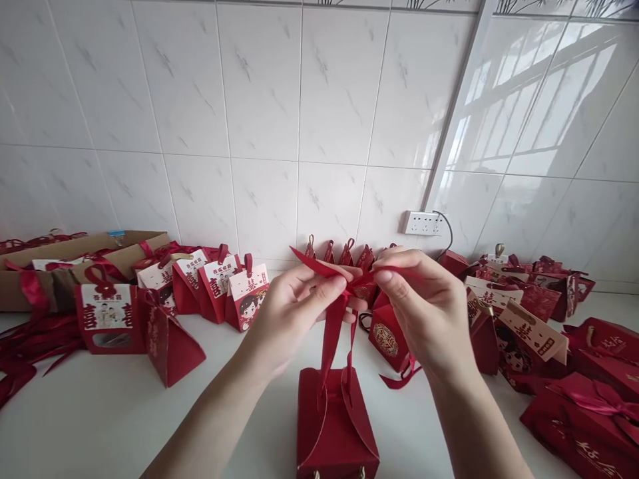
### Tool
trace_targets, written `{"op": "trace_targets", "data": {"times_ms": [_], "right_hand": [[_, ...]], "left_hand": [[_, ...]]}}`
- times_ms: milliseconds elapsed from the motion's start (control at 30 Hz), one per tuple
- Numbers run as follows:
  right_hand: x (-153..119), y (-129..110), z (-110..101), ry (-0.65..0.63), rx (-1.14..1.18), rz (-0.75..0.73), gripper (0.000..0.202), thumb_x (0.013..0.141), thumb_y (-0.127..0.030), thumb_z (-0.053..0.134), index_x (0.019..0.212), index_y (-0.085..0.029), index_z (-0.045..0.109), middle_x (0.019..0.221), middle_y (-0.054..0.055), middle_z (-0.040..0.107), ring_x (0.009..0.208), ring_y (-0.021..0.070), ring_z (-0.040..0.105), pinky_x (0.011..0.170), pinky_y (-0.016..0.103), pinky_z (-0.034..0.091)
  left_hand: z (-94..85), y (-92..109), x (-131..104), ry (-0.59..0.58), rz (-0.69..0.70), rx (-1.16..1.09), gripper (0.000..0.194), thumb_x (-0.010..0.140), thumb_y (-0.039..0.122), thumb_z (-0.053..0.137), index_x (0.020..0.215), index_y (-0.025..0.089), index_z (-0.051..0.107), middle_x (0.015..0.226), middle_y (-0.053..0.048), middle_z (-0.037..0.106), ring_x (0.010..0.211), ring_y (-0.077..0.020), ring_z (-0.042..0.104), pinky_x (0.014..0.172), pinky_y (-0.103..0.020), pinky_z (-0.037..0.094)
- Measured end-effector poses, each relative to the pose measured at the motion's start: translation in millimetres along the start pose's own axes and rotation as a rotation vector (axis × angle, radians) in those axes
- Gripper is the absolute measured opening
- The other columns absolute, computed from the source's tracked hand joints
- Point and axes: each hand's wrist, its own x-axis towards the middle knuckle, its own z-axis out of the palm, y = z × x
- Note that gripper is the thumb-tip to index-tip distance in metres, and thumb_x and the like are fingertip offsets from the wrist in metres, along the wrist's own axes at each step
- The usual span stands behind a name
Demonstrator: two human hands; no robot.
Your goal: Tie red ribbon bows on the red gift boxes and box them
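Red boxes (337, 449) on white tabletop (100, 416)

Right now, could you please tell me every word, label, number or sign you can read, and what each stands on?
"囍": on the windowed box at left, the cream-topped box beyond it and the cream-topped box at right.
"吾家有喜", apparently: on the white-topped box.
Too stylised to read surely: round emblem on the central box; gold lettering on the bow-tied box.
Too small or blurred: other print.
None visible: foreground box.
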Motion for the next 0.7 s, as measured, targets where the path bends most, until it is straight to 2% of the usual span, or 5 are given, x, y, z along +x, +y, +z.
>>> {"op": "trace_targets", "data": {"times_ms": [167,300,467,567,700], "right_hand": [[-2.0,-14.4,-11.1,-0.293,-0.134,-0.093,0.013,0.080,-0.015,0.067,0.081,-0.027,0.072,0.082,0.002,0.057,0.079,0.0157,0.055,0.072,0.030,0.048],[-2.1,-20.7,-18.9,-0.437,-0.254,-0.073,0.006,0.081,-0.024,0.068,0.077,-0.023,0.073,0.085,0.005,0.057,0.082,0.0175,0.055,0.072,0.032,0.047],[3.2,-13.0,-21.6,-0.351,-0.163,-0.005,0.042,0.089,-0.043,0.055,0.054,-0.020,0.062,0.069,0.004,0.057,0.070,0.0164,0.055,0.065,0.031,0.046],[4.1,-9.0,-17.5,-0.419,-0.079,0.218,0.020,0.081,-0.041,0.067,0.083,-0.021,0.064,0.079,0.003,0.061,0.075,0.0169,0.058,0.069,0.031,0.049],[1.6,-9.0,-7.9,-0.556,0.033,0.364,0.032,0.078,-0.027,0.071,0.107,-0.023,0.058,0.092,0.002,0.062,0.079,0.0148,0.061,0.070,0.027,0.052]], "left_hand": [[-5.0,-0.5,3.7,-0.011,-0.033,-0.053,0.010,0.081,0.027,0.066,0.081,0.017,0.067,0.079,-0.004,0.072,0.072,-0.0150,0.068,0.068,-0.028,0.056],[-7.9,1.9,2.5,-0.033,0.017,0.078,0.010,0.082,0.026,0.065,0.080,0.017,0.067,0.074,-0.002,0.070,0.073,-0.0122,0.065,0.066,-0.022,0.052],[-9.8,6.0,-1.0,-0.112,0.151,0.304,0.009,0.086,0.024,0.060,0.080,0.019,0.066,0.074,-0.001,0.070,0.070,-0.0106,0.065,0.064,-0.020,0.050],[-9.2,9.7,-5.0,-0.131,0.218,0.448,0.010,0.086,0.022,0.058,0.080,0.021,0.066,0.074,-0.001,0.070,0.069,-0.0126,0.066,0.064,-0.023,0.051],[-5.3,14.7,-11.2,-0.073,0.304,0.674,0.016,0.081,0.011,0.060,0.081,0.024,0.069,0.077,0.000,0.071,0.074,-0.0146,0.067,0.069,-0.024,0.051]]}}
